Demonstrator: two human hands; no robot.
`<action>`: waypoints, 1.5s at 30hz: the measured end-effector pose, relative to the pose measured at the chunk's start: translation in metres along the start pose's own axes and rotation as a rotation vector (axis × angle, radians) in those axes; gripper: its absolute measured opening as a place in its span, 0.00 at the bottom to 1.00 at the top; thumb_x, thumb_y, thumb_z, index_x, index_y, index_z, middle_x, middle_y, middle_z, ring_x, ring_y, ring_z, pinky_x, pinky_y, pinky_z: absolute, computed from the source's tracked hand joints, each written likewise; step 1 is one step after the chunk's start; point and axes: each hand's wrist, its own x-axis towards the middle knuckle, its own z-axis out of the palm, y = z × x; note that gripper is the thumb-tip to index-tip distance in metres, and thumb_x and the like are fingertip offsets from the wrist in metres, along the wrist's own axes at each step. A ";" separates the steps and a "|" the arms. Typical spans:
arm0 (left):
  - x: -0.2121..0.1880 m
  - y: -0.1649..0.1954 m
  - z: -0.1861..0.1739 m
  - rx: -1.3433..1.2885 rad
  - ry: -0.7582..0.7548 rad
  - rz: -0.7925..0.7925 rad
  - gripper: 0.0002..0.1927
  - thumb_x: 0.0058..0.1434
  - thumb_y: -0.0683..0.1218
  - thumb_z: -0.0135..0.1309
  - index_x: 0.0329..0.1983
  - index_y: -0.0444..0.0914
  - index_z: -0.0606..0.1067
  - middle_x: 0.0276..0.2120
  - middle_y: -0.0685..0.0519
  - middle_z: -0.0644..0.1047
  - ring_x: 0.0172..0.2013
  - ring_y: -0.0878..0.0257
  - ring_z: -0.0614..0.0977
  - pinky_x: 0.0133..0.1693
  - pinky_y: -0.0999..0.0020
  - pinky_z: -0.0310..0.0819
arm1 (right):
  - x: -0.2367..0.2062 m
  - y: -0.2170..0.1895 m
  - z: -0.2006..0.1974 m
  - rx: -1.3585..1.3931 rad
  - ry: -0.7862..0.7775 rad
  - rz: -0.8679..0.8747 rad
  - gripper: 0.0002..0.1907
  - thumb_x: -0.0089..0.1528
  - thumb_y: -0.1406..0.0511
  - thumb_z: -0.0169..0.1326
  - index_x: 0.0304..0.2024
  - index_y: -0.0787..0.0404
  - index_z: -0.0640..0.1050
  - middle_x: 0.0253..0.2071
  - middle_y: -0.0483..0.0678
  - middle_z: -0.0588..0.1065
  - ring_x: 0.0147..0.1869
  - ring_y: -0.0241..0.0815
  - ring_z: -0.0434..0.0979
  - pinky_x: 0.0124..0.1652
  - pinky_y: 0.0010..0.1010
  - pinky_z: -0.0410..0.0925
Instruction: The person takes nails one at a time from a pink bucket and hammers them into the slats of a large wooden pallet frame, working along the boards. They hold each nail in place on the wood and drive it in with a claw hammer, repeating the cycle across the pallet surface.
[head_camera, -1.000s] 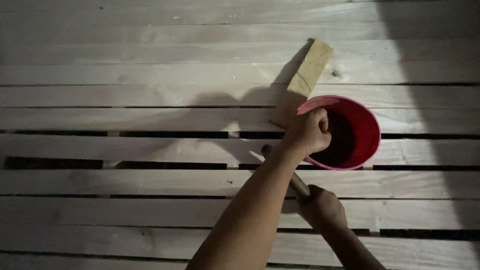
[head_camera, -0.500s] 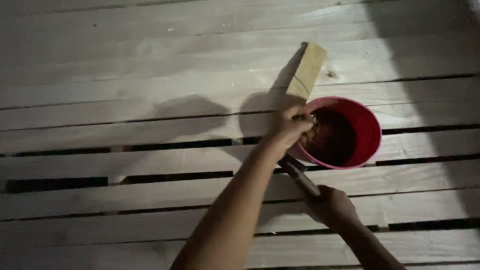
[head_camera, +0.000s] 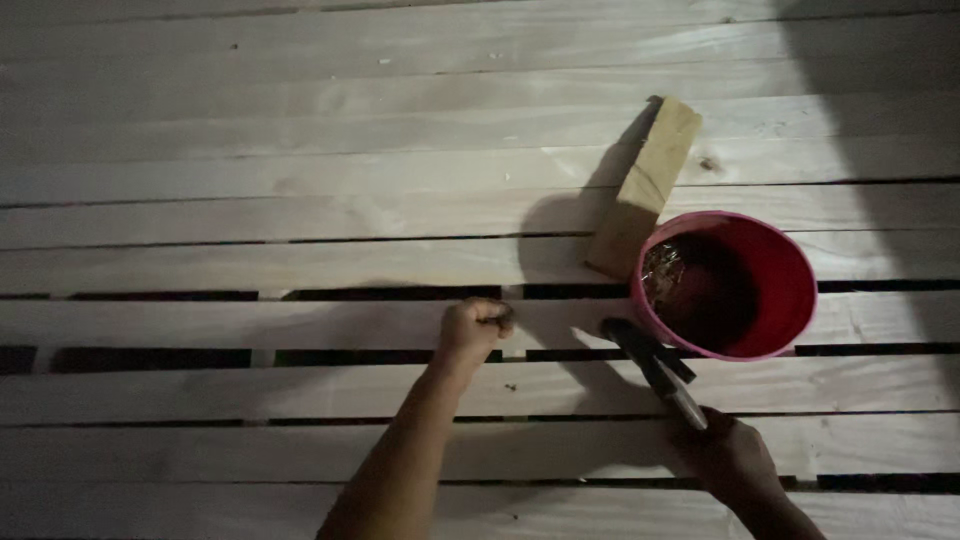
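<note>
Pale wooden slat deck (head_camera: 250, 130), dark gaps between boards. I log left hand (head_camera: 476, 328) curled into fist, knuckles on slat; contents, if any, I cannot tell. Tan wooden block (head_camera: 648, 180) lies tilted, touching rim of red round plastic bucket (head_camera: 775, 285), which stands on slats with brownish material inside. Right hand (head_camera: 728, 460) clenched around dark-handled hammer (head_camera: 652, 362), head beside bucket.
</note>
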 end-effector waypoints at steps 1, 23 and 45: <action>-0.001 -0.002 0.003 -0.010 0.016 0.009 0.10 0.57 0.38 0.61 0.42 0.33 0.82 0.38 0.48 0.85 0.36 0.63 0.88 0.41 0.70 0.85 | -0.001 0.002 0.001 -0.063 0.051 -0.071 0.25 0.63 0.46 0.53 0.49 0.55 0.83 0.29 0.57 0.85 0.33 0.48 0.87 0.36 0.39 0.78; -0.012 0.008 0.015 0.401 0.311 0.537 0.04 0.54 0.40 0.65 0.32 0.40 0.84 0.35 0.50 0.81 0.37 0.54 0.83 0.39 0.60 0.79 | -0.035 -0.016 -0.014 0.362 -0.195 0.190 0.23 0.66 0.55 0.53 0.58 0.61 0.77 0.38 0.59 0.83 0.39 0.52 0.89 0.41 0.43 0.79; -0.030 0.030 0.016 0.504 0.227 0.574 0.09 0.56 0.38 0.64 0.40 0.37 0.79 0.42 0.48 0.78 0.42 0.51 0.82 0.43 0.58 0.79 | -0.032 -0.007 0.003 0.237 -0.105 0.055 0.20 0.61 0.61 0.62 0.53 0.63 0.80 0.32 0.56 0.83 0.34 0.46 0.80 0.37 0.39 0.74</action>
